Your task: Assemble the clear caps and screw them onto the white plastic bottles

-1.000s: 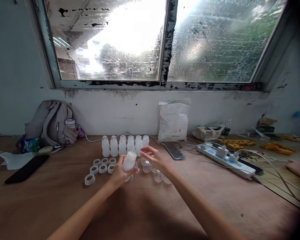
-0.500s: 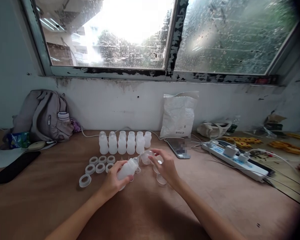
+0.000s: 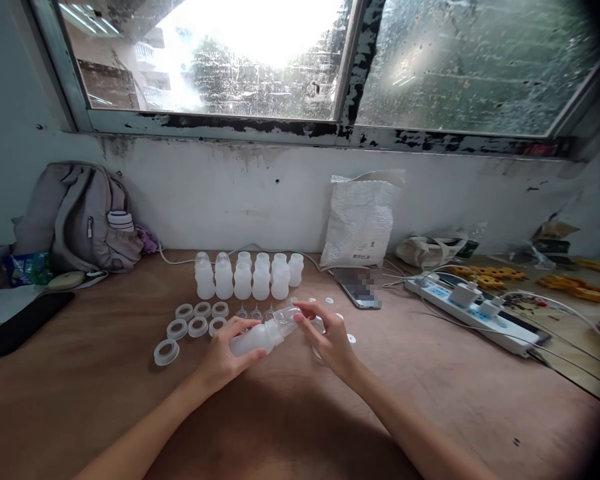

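Since half a second ago, the clear, dome-shaped plastic cap (image 3: 286,321) has been brought in from the right and placed over the neck end of the frosted white, waisted plastic bottle (image 3: 250,343), which has also been tipped closer to level. The bottle is grasped by the left hand (image 3: 223,355), its fingers curled over the top and its thumb laid along the near side. The cap's far end is pinched between the thumb and fingers of the right hand (image 3: 331,337), which is otherwise half curled. The bottle is held aslant above the brown tabletop (image 3: 300,427), its neck pointed right and slightly upward; whether the cap is fully seated cannot quite be told at this size. Beyond it, six matching frosted bottles (image 3: 243,277) are stood upright, the two leftmost topped with clear caps. Translucent white plastic rings (image 3: 167,353) are laid out left of the hands.
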### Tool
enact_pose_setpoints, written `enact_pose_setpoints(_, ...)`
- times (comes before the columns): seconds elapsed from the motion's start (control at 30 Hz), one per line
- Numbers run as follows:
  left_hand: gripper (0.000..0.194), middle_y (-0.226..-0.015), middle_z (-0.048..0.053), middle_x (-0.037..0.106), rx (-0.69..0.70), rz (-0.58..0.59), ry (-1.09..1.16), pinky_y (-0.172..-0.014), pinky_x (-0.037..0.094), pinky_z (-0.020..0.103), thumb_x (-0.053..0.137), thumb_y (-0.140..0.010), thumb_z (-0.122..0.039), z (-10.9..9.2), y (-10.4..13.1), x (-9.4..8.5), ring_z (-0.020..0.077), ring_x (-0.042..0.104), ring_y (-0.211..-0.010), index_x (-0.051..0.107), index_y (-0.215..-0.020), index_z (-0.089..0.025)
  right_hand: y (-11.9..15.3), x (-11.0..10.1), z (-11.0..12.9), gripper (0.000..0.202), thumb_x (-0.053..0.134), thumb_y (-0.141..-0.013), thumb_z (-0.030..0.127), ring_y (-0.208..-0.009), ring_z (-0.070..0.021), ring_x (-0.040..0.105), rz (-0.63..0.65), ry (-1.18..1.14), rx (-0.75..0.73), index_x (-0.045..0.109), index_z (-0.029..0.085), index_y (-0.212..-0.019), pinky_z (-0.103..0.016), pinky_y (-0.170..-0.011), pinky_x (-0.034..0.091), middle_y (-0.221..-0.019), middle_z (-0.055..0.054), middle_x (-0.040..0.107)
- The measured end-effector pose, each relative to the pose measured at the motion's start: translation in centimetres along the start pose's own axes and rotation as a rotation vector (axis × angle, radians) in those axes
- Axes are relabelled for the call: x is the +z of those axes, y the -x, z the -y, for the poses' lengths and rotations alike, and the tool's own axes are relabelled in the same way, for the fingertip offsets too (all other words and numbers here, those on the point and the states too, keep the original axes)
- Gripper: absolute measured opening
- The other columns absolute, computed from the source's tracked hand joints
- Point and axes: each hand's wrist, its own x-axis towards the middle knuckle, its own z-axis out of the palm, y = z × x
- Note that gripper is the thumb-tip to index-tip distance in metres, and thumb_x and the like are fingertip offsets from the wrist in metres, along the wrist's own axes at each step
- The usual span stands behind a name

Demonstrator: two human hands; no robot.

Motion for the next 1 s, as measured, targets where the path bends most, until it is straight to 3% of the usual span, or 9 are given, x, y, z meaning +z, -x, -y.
enact_pose_setpoints(0.33, 0.036, -0.093, 0.003, 0.058, 0.091, -0.047, 0.002, -0.077, 0.044, 0.030, 0.066, -0.069, -0.030, 0.35, 0.00, -0.01, 0.0189, 0.055, -0.087, 0.059, -0.104, -0.022, 0.41, 0.43, 0.54, 0.019, 0.051, -0.083, 0.032, -0.070, -0.0156, 0.054, 0.049, 0.003, -0.006, 0.060, 0.020, -0.094, -0.027, -0.063, 0.043, -0.082, -0.003, 0.063)
enact_pose_setpoints(0.7, 0.037, -0.091, 0.005, 0.056, 0.069, -0.030, 0.028, -0.071, 0.044, 0.029, 0.066, -0.069, -0.032, 0.28, 0.12, -0.20, 0.0191, 0.054, -0.083, 0.060, -0.103, -0.020, 0.71, 0.31, 0.48, 0.020, 0.050, -0.083, 0.031, -0.073, -0.0167, 0.055, 0.095, -0.029, -0.062, 0.058, 0.020, -0.098, -0.029, -0.067, 0.044, -0.083, -0.005, 0.061)
enact_pose_setpoints(1.0, 0.036, -0.090, 0.006, 0.055, 0.033, -0.018, 0.063, -0.070, 0.044, 0.031, 0.066, -0.067, -0.034, 0.26, 0.13, -0.41, 0.0205, 0.054, -0.082, 0.062, -0.100, -0.019, 0.62, 0.44, 0.03, 0.019, 0.051, -0.083, 0.031, -0.076, -0.0168, 0.056, 0.175, -0.157, -0.019, 0.056, 0.020, -0.098, -0.029, -0.068, 0.046, -0.089, -0.005, 0.060)
